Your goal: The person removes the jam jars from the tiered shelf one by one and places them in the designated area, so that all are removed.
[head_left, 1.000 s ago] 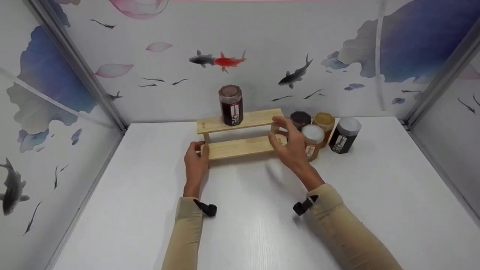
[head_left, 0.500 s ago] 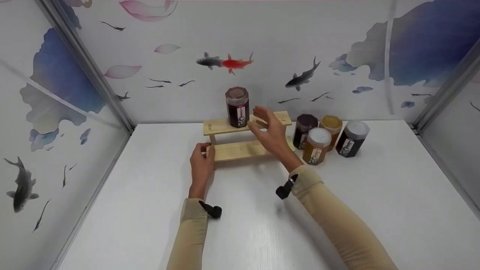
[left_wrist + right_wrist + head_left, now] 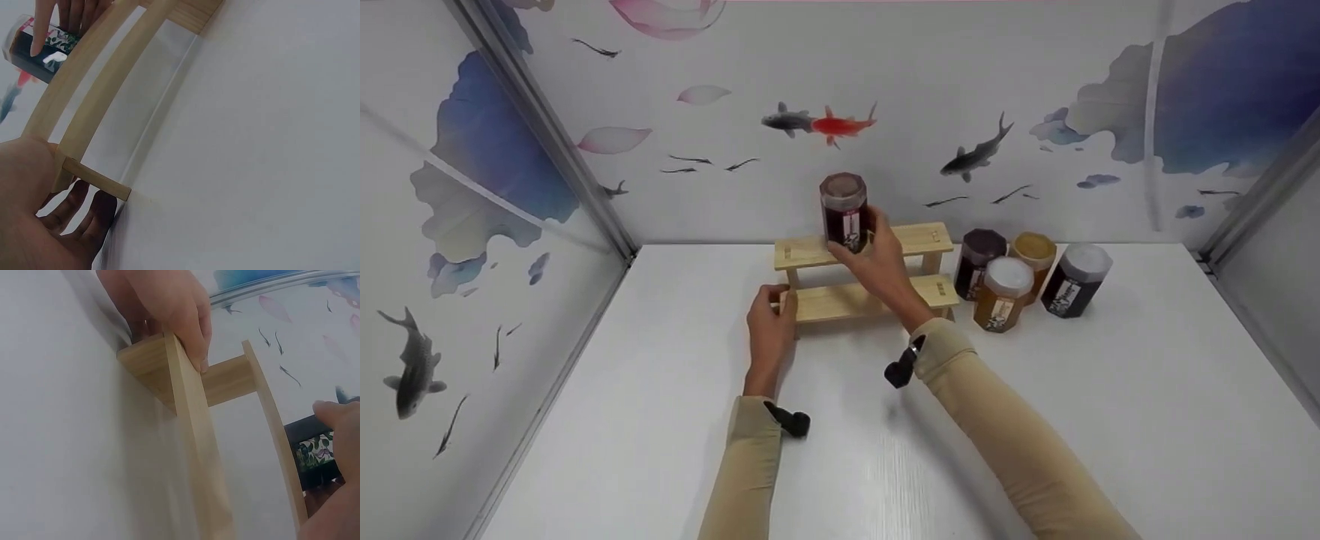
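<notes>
A two-tier wooden rack [image 3: 840,301] stands near the back wall. On its upper shelf is an upright dark jar [image 3: 844,202] with a clear lid and a white label. My right hand [image 3: 881,266] holds this jar low down, thumb at the front and fingers round the far side; part of the label is covered. In the right wrist view, thumb and fingers lie on either side of the jar [image 3: 309,451]. At the left end of the lower shelf my left hand [image 3: 770,326] grips the board, and the left wrist view has its fingers under that end.
Right of the rack, several more jars stand on the white table [image 3: 840,465]: a dark purple one [image 3: 981,259], an amber one [image 3: 1003,296], a yellow-lidded one [image 3: 1035,251] and a black one [image 3: 1072,285]. Printed walls enclose the table at the back and sides.
My right hand has moved left from the rack's right end to the dark jar and taken hold of it. My left hand stays on the rack. The head view has shifted slightly.
</notes>
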### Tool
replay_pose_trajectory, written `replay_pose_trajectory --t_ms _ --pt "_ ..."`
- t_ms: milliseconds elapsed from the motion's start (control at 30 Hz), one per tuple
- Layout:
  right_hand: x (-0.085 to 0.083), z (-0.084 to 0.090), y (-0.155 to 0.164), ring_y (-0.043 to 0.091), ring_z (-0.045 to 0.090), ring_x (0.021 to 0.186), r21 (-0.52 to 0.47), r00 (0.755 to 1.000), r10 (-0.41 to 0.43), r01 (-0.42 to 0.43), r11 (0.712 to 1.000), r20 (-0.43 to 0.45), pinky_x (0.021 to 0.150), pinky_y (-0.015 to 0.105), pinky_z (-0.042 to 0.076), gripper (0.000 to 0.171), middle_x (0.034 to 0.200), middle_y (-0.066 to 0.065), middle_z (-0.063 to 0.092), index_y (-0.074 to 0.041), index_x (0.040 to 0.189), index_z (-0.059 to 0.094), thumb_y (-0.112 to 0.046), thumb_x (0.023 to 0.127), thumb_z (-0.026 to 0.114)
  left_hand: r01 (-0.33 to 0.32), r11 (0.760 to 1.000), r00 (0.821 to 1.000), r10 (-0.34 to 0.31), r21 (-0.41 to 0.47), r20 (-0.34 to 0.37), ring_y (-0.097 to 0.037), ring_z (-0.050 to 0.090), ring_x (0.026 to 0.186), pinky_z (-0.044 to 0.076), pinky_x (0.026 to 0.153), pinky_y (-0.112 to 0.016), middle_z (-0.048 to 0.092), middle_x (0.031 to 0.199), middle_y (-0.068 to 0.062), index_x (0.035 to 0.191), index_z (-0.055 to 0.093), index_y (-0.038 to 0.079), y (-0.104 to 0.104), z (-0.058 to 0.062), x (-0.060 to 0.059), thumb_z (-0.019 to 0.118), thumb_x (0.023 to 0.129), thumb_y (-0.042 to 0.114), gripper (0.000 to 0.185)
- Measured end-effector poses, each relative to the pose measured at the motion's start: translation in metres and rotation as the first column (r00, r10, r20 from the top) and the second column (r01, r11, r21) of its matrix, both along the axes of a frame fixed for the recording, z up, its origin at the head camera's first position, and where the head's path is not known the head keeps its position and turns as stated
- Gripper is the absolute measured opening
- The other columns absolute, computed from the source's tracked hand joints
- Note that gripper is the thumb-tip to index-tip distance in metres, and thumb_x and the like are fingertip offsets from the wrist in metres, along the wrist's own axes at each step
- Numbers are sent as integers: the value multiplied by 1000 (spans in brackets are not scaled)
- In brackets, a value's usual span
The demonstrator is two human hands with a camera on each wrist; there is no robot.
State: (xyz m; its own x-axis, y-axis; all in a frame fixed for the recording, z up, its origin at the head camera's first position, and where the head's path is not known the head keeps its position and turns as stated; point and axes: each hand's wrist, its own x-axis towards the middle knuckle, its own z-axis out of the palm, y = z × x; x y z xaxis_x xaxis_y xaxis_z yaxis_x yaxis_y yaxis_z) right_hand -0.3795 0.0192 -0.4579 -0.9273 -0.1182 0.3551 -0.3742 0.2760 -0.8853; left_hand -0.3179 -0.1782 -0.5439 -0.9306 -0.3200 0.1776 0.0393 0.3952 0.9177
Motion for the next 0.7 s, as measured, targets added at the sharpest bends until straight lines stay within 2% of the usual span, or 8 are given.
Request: replay_pose_trajectory --t_ms 133,367,500,700 --pt "2 0 -5 31 57 142 20 997 -82 82 996 5 120 48 45 90 155 17 57 -6 163 36 -32 94 87 11 1000 1000 -11 -4 -19 -24 65 105 55 85 -36 68 125 -12 132 66 9 4 -1 0 61 112 30 30" --pt "2 -2 -7 27 61 137 69 981 -193 194 979 -13 119 46 46 82 149 14 62 -6 160 45 -36 95 86 14 1000 1000 -14 -1 0 -22 65 106 55 86 -35 68 125 -11 132 66 9 8 0 -1 61 112 31 30" --pt "2 -3 -5 26 61 136 76 979 -203 205 976 -33 118 45 47 80 147 12 63 -7 156 48 -38 93 88 13 1000 1000 -13 1 -7 -23 65 107 55 87 -36 68 125 -12 132 66 8 7 1 -2 61 112 30 30" --pt "9 -4 -3 25 66 126 40 985 -168 169 985 -34 110 44 53 77 136 11 68 -6 146 54 -36 86 94 -4 1000 1000 4 -2 -3 -23 66 106 56 86 -36 68 126 -12 132 66 7 -2 0 -1 62 111 30 31"
